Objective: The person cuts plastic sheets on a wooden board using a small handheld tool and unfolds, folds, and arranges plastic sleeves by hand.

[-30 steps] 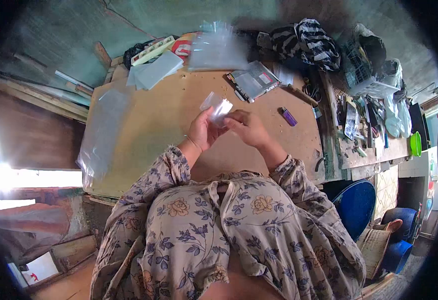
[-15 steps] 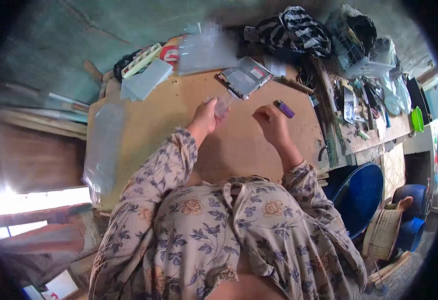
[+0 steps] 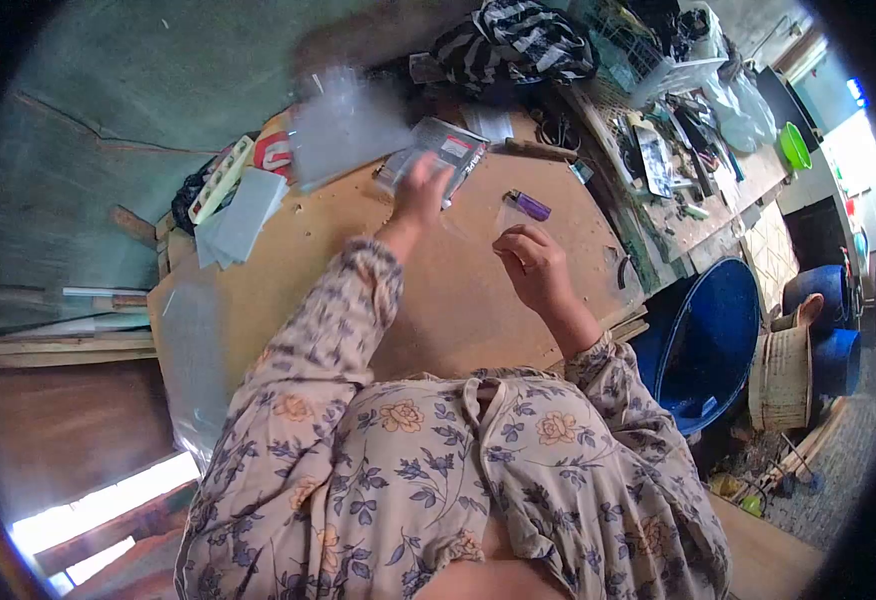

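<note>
My left hand (image 3: 421, 200), smeared by motion, is over the near-left edge of a packet of flat sheets with a dark printed label (image 3: 453, 150); its fingers are too blurred to read. Lower on the brown board, my right hand (image 3: 536, 265) is closed, thumb and fingertips together. A faint piece of clear plastic film (image 3: 505, 217) reaches up from those fingertips. Just beyond them lies a purple lighter (image 3: 529, 205).
Clear plastic sheets (image 3: 343, 130) lie at the back, with pale flat pieces (image 3: 243, 215) and a power strip (image 3: 223, 180) to the left. A cluttered side bench (image 3: 693, 225) and a blue tub (image 3: 708, 340) are on the right.
My left hand has moved away from me toward the labelled packet; the clear plastic seen in it earlier is no longer visible there. My right hand stays near the lighter. The view has shifted.
</note>
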{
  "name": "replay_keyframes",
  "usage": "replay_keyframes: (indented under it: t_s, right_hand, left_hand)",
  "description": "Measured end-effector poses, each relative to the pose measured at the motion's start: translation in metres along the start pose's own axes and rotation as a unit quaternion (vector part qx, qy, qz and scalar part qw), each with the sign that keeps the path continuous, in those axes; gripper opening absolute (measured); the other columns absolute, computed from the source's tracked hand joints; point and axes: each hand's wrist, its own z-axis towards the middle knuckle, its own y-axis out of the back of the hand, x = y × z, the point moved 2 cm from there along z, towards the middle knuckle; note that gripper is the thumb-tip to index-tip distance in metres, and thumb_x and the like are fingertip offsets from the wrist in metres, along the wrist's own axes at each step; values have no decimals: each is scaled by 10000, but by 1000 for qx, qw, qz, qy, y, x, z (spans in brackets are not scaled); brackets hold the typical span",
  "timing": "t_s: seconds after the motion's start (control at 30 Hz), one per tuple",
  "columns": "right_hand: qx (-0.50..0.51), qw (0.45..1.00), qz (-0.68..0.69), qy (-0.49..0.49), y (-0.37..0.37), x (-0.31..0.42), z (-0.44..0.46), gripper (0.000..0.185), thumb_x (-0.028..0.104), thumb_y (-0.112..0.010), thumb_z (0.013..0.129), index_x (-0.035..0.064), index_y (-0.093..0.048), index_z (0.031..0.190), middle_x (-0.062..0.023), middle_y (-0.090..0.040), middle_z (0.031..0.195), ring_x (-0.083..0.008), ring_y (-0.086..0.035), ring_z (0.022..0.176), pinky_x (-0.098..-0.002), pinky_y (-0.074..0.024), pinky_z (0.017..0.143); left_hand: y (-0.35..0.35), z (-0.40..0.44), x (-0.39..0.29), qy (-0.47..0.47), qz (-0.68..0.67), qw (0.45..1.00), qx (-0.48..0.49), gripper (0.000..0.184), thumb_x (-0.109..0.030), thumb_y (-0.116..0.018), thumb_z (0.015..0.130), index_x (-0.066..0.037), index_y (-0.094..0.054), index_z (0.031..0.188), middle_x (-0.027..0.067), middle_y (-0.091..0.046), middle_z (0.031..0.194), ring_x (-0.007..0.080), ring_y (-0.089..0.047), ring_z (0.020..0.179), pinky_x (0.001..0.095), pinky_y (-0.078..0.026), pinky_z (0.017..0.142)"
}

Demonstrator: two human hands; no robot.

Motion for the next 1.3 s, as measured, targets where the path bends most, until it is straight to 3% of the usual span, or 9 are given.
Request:
replay_keyframes:
  t_s: [0.13,0.23,0.37,0.47,0.63,0.7,0.93,1.13,1.3]
  right_hand:
    - [-31,998,14,55,-4,8,6,85,-6,-598,673,47,-575,736,-77,-585,768,-251,-576,741,-333,-471,629]
    - [16,987,-5,162,-8,15,8,116,-11,-588,652,45,-581,754,-75,-586,778,-249,-570,769,-335,-476,647]
    - [82,981,-27,174,-13,-8,-3,148,17,-562,659,51,-594,799,-78,-595,840,-248,-569,809,-336,-478,690]
    - [133,978,-156,32,-20,-44,-26,205,79,-514,743,60,-595,930,-88,-586,982,-270,-556,897,-342,-454,784]
    - [50,987,-111,-102,-10,-71,-55,233,119,-543,767,66,-582,990,-133,-589,976,-290,-560,918,-348,-457,774]
    - [5,977,-35,-212,0,-68,-63,188,81,-557,758,58,-588,942,-144,-597,905,-291,-579,843,-345,-472,712]
    - [-24,997,-69,-14,15,-68,-86,222,-29,-543,631,35,-583,839,-129,-586,859,-292,-577,732,-338,-474,646]
    - [201,978,32,-48,-10,-45,-67,363,-18,-509,620,77,-579,963,-142,-551,1028,-290,-586,794,-367,-482,647]
    - [404,880,-240,-73,-37,-42,-70,507,94,-440,728,217,-428,1220,-42,-350,1316,-279,-608,760,-368,-501,619]
  left_hand:
    - [36,-67,-56,421,-247,826,283,490,-405,-523,787,-64,-465,1134,114,-580,962,194,-600,724,317,-467,653]
    - [57,-92,-53,378,-350,800,308,373,-326,-553,794,-83,-501,1072,59,-588,881,133,-587,689,240,-455,600]
    - [56,-127,-33,232,-181,940,174,276,-128,-588,773,-43,-501,1021,44,-608,856,110,-582,694,208,-451,606]
    - [35,-155,-4,166,-1,983,77,296,-117,-600,753,-39,-495,1018,52,-619,822,113,-584,684,235,-461,613]
    - [6,-181,14,143,144,979,21,382,-126,-604,717,-53,-484,1072,86,-615,870,170,-590,741,291,-465,679]
    - [7,-184,15,-47,294,953,-53,421,-179,-618,679,-102,-513,1079,102,-535,1064,278,-529,922,371,-424,778]
    - [49,-185,-2,-60,423,903,42,433,-263,-618,677,-135,-547,1084,103,-386,1251,273,-322,1172,471,-239,942]
    - [27,-179,0,-84,473,872,97,414,-327,-572,735,-233,-538,1136,134,-340,1301,339,-243,1228,539,-166,961]
    - [14,-165,-6,-68,470,869,140,434,-355,-553,753,-257,-503,1172,139,-268,1345,348,-199,1249,558,-139,971]
